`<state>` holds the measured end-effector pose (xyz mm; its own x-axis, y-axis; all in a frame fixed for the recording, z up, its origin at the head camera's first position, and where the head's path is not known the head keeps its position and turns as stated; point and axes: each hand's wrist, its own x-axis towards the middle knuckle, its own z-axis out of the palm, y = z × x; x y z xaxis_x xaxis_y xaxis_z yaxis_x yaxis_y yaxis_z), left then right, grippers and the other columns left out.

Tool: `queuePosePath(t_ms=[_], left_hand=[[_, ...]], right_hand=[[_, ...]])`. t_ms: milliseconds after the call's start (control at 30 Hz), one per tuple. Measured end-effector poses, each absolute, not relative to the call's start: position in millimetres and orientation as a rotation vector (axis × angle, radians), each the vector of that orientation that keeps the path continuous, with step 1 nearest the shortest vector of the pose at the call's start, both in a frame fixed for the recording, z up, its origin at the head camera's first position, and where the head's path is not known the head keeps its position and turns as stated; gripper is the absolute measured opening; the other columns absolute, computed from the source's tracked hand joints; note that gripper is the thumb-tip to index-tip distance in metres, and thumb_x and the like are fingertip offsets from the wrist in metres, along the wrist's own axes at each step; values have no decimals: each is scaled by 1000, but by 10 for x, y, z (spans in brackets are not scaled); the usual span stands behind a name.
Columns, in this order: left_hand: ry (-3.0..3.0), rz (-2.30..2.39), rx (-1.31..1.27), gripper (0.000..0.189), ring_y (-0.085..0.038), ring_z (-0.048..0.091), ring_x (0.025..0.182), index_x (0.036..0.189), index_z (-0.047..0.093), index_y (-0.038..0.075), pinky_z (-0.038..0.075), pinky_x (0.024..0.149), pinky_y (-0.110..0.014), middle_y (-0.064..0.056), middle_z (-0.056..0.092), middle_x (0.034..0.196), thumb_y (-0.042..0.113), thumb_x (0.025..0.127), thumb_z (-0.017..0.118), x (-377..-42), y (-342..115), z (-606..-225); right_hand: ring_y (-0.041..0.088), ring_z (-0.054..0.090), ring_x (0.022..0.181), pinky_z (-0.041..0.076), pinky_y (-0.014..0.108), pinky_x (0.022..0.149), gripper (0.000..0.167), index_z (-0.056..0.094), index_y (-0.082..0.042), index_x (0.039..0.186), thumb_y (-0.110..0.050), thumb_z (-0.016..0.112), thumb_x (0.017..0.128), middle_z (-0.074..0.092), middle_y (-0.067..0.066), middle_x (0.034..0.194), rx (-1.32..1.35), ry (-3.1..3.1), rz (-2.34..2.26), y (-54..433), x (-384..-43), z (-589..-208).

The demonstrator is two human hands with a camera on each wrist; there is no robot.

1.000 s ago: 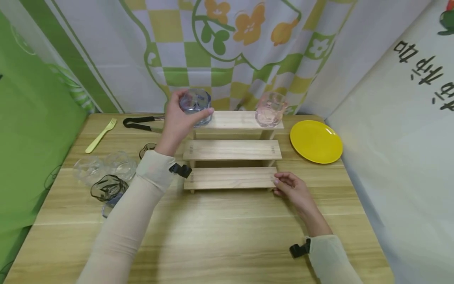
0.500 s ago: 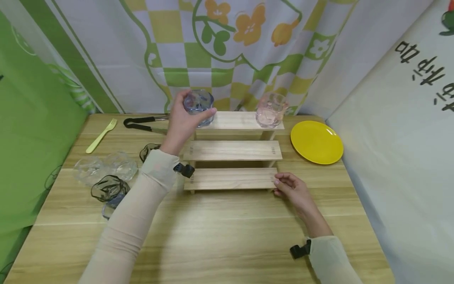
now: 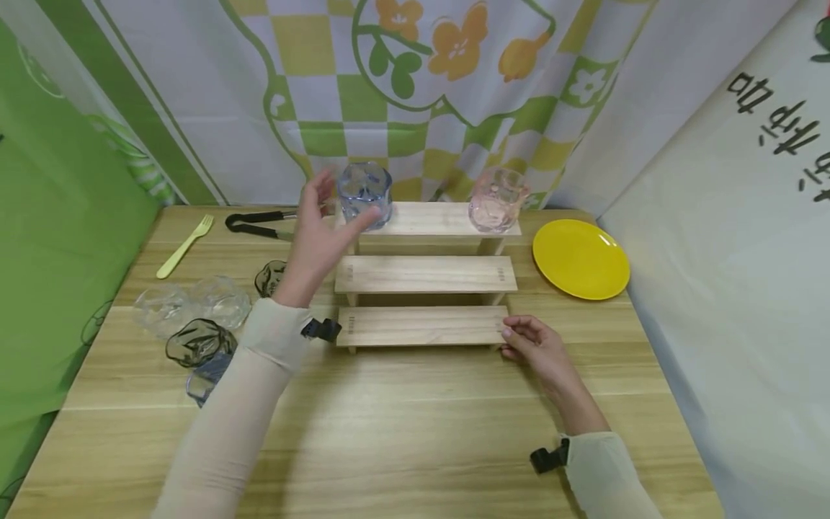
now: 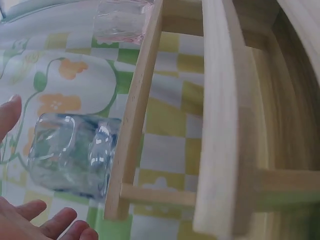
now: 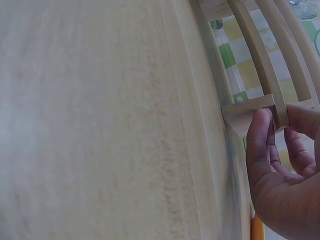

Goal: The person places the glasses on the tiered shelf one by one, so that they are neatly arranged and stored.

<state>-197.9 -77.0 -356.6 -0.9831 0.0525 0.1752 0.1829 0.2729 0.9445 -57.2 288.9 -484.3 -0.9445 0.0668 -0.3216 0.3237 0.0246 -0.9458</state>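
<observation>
A blue glass cup (image 3: 365, 189) stands at the left end of the top step of a three-tier wooden shelf (image 3: 421, 326). My left hand (image 3: 318, 241) is beside it with thumb and fingers spread; in the left wrist view a gap shows between the fingers and the blue cup (image 4: 72, 155). At the top step's right end stands a pink glass cup (image 3: 496, 202). My right hand (image 3: 534, 353) pinches the right end of the lowest step; the right wrist view shows thumb and fingertips (image 5: 260, 122) on either side of the board (image 5: 265, 65).
Left on the table lie clear glass cups (image 3: 220, 303), dark glass cups (image 3: 199, 343) and another blue cup (image 3: 204, 382), partly behind the left sleeve. Black-handled tongs (image 3: 256, 223) and a yellow fork (image 3: 184, 246) lie behind them. A yellow plate (image 3: 580, 259) sits right of the shelf.
My left hand has released the blue cup and drawn back to the left, its fingers spreading. The blue cup stays on the top step. The right hand keeps its hold.
</observation>
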Motion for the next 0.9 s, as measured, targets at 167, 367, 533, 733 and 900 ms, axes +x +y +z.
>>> queuePosePath(t_ms=[167,367,533,733,900], left_hand=[[-2342,-1799,-159,78,-21,32,140,157,28,13,26,115,-38,-7,34,155,42,97,69,-1740,-1034,-3742],[-2426,-1605,24,73,-33,31,136,153,34,7,29,109,-48,-16,34,151,44,99,65,-1581,-1364,-4095],[-2664,-1344,62,73,-47,26,134,153,34,1,29,105,-59,-30,32,147,34,99,68,-1549,-1486,-4335],[-2783,-1234,49,72,-48,15,142,154,30,1,20,111,-63,-33,25,151,29,99,67,-1573,-1539,-4535],[-2791,-1230,77,70,-47,14,138,155,30,3,20,109,-62,-32,24,149,27,100,66,-1534,-1502,-4565]], right_hand=[[18,65,94,57,32,85,40,52,7,131,-15,66,101,61,10,114,399,2102,-2044,2880,-574,-4857],[18,65,92,57,32,84,40,53,6,130,-16,67,100,61,9,113,414,2100,-2045,2883,-578,-4864],[18,66,91,57,32,84,41,52,6,131,-16,67,100,61,9,112,418,2093,-2048,2894,-572,-4864],[20,66,93,57,32,85,41,52,7,132,-16,66,101,61,10,114,415,2092,-2046,2889,-566,-4863],[21,66,93,57,33,86,40,52,6,132,-16,66,101,60,11,115,423,2099,-2038,2882,-559,-4851]])
